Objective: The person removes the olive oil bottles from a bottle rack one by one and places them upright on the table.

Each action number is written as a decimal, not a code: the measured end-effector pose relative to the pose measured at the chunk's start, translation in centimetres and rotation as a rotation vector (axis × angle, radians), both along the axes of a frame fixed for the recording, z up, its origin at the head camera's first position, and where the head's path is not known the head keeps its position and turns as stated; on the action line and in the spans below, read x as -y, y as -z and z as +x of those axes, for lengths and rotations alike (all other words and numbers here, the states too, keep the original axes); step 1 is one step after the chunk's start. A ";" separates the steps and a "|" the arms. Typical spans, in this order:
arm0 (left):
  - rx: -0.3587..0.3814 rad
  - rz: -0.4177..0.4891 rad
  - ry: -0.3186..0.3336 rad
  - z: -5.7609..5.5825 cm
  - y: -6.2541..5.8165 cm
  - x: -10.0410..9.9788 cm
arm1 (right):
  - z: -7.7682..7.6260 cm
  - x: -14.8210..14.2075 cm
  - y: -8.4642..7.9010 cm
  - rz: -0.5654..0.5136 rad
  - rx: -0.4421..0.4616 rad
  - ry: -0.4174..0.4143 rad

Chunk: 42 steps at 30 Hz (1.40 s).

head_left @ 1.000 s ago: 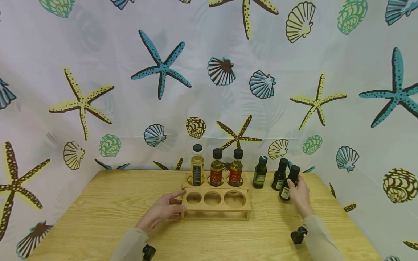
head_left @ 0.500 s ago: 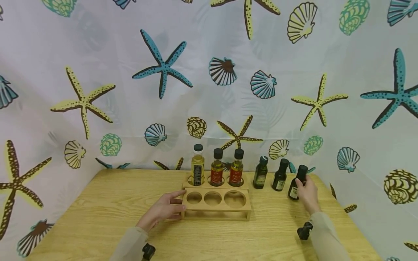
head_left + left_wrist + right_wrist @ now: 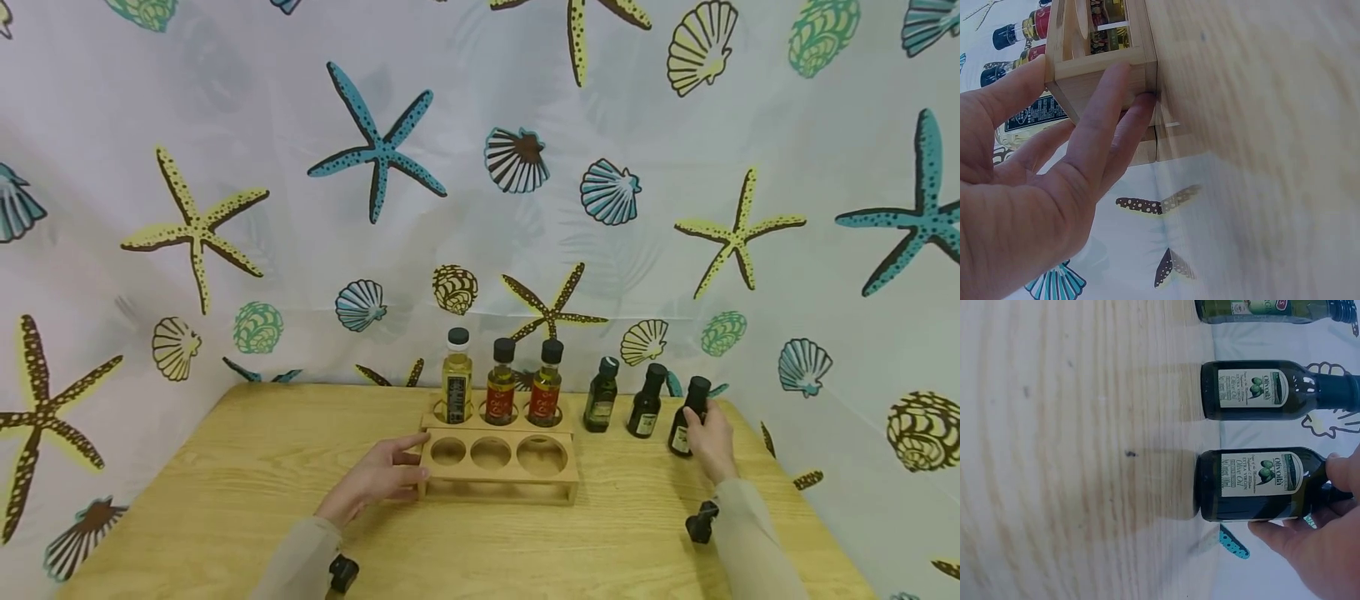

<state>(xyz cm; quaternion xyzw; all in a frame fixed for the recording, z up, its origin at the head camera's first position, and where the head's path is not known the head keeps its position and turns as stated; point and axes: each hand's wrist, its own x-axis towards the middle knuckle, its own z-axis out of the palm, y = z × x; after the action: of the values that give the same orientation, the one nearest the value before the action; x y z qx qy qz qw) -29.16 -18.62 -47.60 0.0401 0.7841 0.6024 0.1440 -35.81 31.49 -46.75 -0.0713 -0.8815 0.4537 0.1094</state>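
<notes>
My right hand [image 3: 712, 443] holds a dark olive oil bottle [image 3: 1254, 484] near its neck, thumb on one side and fingers on the other. The bottle is upright, its base at the tabletop. Just left of it stands a matching olive oil bottle [image 3: 644, 403], then a green oil bottle [image 3: 602, 398]. My left hand [image 3: 381, 477] rests against the left end of a two-tier wooden bottle rack [image 3: 498, 472]; in the left wrist view its fingers lie fairly straight on the wood. The back tier bears a clear bottle of yellow oil [image 3: 457, 379] and two red-labelled bottles [image 3: 500, 387].
Three round holes in the rack's front tier hold nothing. The wooden table [image 3: 285, 450] extends on both sides of the rack. A white curtain [image 3: 285, 100] printed with starfish and shells hangs behind the table and along its sides.
My right hand has moved the olive oil bottle to the right, widening the gap from the matching one, and is nearly still over the last half second. The left hand stays at the rack.
</notes>
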 end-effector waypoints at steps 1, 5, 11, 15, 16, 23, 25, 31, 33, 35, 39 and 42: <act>-0.001 0.000 0.003 0.0 0.0 0.0 | 0.0 -0.1 0.0 0.002 0.001 -0.002; -0.007 -0.007 0.016 -0.1 0.0 0.0 | -0.4 -0.5 0.1 0.021 0.003 -0.007; -0.013 -0.001 0.017 -0.1 -0.1 0.0 | -1.2 -1.3 0.2 0.061 -0.028 -0.037; -0.014 -0.001 0.014 0.0 0.0 0.0 | -1.6 -1.9 0.2 0.078 -0.047 -0.081; -0.014 -0.001 0.013 0.0 0.0 0.0 | -1.7 -2.1 0.1 0.080 -0.047 -0.089; -0.006 0.007 0.007 -0.1 -0.1 0.0 | -2.3 -2.8 -0.4 0.056 0.003 -0.107; -0.008 0.008 0.009 -0.1 0.0 0.0 | -2.3 -2.9 -0.4 0.052 0.017 -0.104; -0.013 0.005 0.010 -0.1 0.1 0.1 | -2.4 -3.2 -0.5 0.035 0.031 -0.092; -0.009 0.005 0.010 -0.1 0.1 0.1 | -2.5 -3.3 -0.5 0.027 0.023 -0.091; -0.006 0.007 0.011 -0.1 0.1 0.1 | -2.5 -3.4 -0.5 0.022 0.013 -0.092; 0.001 0.008 0.008 -0.1 0.1 0.2 | -2.5 -3.5 -0.6 0.008 0.007 -0.102; 0.004 0.003 0.003 -0.1 0.0 0.2 | -2.4 -3.5 -0.6 -0.002 0.009 -0.105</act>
<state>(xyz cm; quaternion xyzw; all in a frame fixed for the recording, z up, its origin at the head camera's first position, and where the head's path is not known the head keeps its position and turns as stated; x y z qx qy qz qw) -29.22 -18.81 -47.63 0.0405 0.7828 0.6034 0.1465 -38.22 34.95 -46.17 -0.0269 -0.8842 0.4593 0.0813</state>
